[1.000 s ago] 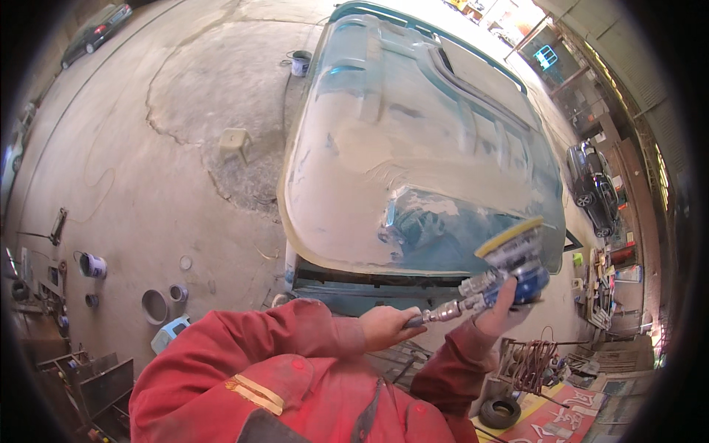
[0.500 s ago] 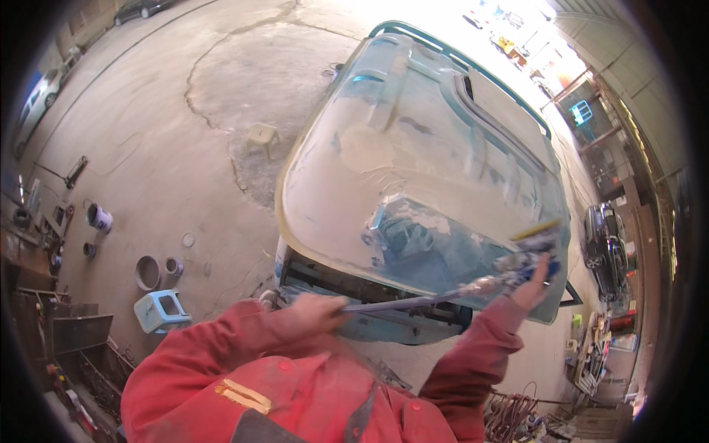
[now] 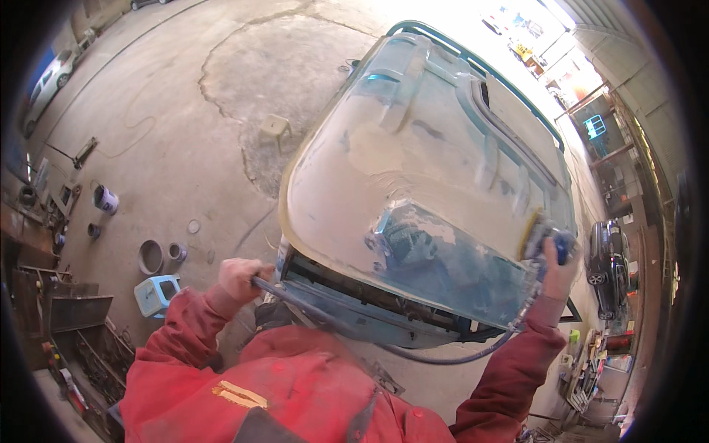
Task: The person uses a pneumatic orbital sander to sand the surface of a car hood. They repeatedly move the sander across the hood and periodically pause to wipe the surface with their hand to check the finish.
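Note:
My left hand (image 3: pixel 242 279) is closed round a dark hose (image 3: pixel 317 314), just left of the cab's near edge. The hose sags in front of the cab and rises to a sander (image 3: pixel 535 235) with a blue body and a yellow-edged pad. My right hand (image 3: pixel 558 275) grips the sander, its fingers partly hidden behind the blue part. The sander is at the right side of a large teal vehicle cab (image 3: pixel 473 277), pad edge turned to the left; whether it touches the surface I cannot tell. Pale filler (image 3: pixel 377 162) covers much of the panel.
A blue stool (image 3: pixel 155 295), a round basin (image 3: pixel 151 257) and a pail (image 3: pixel 105 199) stand on the floor at left. A beige stool (image 3: pixel 275 129) is beyond the cab's left side. Toolboxes (image 3: pixel 81 314) lie at lower left, and a black car (image 3: pixel 609 266) is at right.
My left hand has moved left with the hose, which now hangs in a loop. My right hand has shifted right, and the sander has turned from nearly level to upright.

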Demonstrator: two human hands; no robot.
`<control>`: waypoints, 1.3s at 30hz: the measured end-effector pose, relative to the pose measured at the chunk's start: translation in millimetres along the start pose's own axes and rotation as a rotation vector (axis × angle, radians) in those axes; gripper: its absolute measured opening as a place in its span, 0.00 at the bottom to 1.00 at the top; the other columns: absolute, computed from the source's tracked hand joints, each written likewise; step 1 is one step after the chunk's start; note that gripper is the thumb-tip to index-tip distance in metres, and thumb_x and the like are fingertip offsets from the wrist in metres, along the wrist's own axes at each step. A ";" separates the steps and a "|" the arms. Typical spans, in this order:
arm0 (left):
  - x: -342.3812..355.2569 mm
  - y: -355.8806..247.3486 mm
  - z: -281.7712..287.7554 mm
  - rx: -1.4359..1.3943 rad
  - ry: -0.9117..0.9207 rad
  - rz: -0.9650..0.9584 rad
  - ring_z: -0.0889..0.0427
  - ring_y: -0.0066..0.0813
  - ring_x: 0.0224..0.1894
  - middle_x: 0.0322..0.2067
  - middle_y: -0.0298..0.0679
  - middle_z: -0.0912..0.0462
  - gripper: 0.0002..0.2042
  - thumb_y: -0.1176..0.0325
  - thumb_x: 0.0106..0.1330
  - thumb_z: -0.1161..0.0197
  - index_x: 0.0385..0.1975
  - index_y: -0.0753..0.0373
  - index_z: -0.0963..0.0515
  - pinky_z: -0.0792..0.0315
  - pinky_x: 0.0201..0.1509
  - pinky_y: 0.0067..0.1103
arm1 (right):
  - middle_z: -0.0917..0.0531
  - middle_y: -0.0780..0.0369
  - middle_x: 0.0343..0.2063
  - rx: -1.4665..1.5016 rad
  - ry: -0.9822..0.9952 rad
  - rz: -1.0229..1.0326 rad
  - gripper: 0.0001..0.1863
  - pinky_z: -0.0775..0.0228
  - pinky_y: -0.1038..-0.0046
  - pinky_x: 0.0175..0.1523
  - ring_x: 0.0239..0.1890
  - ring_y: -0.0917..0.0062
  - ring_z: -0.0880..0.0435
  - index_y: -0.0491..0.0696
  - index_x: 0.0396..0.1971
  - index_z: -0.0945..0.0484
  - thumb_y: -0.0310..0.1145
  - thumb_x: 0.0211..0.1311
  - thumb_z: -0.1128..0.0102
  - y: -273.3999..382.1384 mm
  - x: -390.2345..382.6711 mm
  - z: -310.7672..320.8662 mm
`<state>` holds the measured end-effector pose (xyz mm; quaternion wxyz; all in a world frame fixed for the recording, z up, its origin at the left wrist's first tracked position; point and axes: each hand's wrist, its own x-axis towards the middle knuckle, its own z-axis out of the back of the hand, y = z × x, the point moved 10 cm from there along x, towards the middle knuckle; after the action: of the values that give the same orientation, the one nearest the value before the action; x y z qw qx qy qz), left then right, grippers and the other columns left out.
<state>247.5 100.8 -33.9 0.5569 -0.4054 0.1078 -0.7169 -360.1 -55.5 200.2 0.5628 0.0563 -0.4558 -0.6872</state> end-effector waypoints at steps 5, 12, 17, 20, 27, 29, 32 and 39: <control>51.0 -59.3 -19.0 -0.108 0.059 -0.331 0.25 0.41 0.14 0.12 0.39 0.29 0.21 0.60 0.62 0.25 0.14 0.56 0.30 0.32 0.18 0.34 | 0.18 0.53 0.47 -0.106 0.323 0.259 0.34 0.25 0.64 0.57 0.48 0.63 0.17 0.45 0.64 0.31 0.36 0.61 0.25 130.2 -57.3 -121.8; 60.1 -35.1 -31.2 -0.248 0.087 -0.368 0.26 0.38 0.13 0.11 0.37 0.29 0.23 0.58 0.62 0.24 0.14 0.56 0.32 0.33 0.17 0.31 | 0.18 0.45 0.47 -0.416 0.487 0.371 0.36 0.23 0.55 0.53 0.48 0.46 0.16 0.50 0.66 0.32 0.39 0.59 0.28 183.0 -81.3 -207.5; 66.2 -17.4 -29.9 -0.345 0.050 -0.348 0.27 0.37 0.12 0.11 0.36 0.30 0.24 0.59 0.61 0.24 0.14 0.56 0.34 0.33 0.17 0.30 | 0.18 0.46 0.46 -0.556 0.580 0.369 0.37 0.21 0.52 0.50 0.46 0.45 0.15 0.54 0.68 0.33 0.42 0.60 0.29 194.8 -94.5 -242.6; 69.5 -6.9 -21.3 -0.361 0.045 -0.339 0.26 0.37 0.13 0.12 0.37 0.28 0.19 0.61 0.58 0.23 0.15 0.56 0.29 0.34 0.16 0.30 | 0.19 0.45 0.46 -0.612 0.607 0.360 0.37 0.20 0.51 0.49 0.45 0.44 0.15 0.55 0.68 0.33 0.43 0.60 0.29 202.8 -97.4 -256.3; 72.4 23.8 -9.4 -0.411 0.031 -0.252 0.25 0.36 0.13 0.12 0.37 0.27 0.19 0.63 0.55 0.21 0.14 0.56 0.28 0.37 0.16 0.29 | 0.19 0.44 0.46 -0.615 0.626 0.410 0.37 0.20 0.50 0.49 0.45 0.42 0.15 0.55 0.68 0.33 0.44 0.61 0.29 207.0 -96.4 -284.7; 73.0 25.7 -8.4 -0.411 0.035 -0.260 0.26 0.36 0.13 0.12 0.37 0.28 0.20 0.63 0.55 0.21 0.14 0.56 0.29 0.39 0.15 0.28 | 0.19 0.44 0.46 -0.648 0.636 0.319 0.37 0.21 0.50 0.50 0.46 0.42 0.15 0.55 0.68 0.33 0.44 0.61 0.29 194.9 -89.1 -296.2; 79.0 23.9 -8.0 -0.433 0.046 -0.271 0.27 0.35 0.12 0.12 0.36 0.28 0.20 0.63 0.55 0.20 0.14 0.56 0.30 0.40 0.15 0.27 | 0.19 0.43 0.47 -0.603 0.619 0.326 0.37 0.21 0.50 0.51 0.47 0.42 0.16 0.55 0.68 0.33 0.45 0.61 0.29 198.2 -78.9 -314.1; 110.6 -0.4 -5.0 -0.526 -0.064 -0.354 0.31 0.31 0.13 0.13 0.33 0.32 0.21 0.63 0.59 0.21 0.18 0.56 0.33 0.38 0.15 0.27 | 0.18 0.44 0.49 -0.582 0.672 0.270 0.37 0.22 0.51 0.54 0.50 0.43 0.17 0.55 0.69 0.33 0.45 0.61 0.28 206.6 -81.3 -305.5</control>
<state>238.0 1.5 14.1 0.3028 -0.5703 0.1997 -0.7370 -1.2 -150.4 130.7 0.7562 0.0559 -0.0396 -0.6508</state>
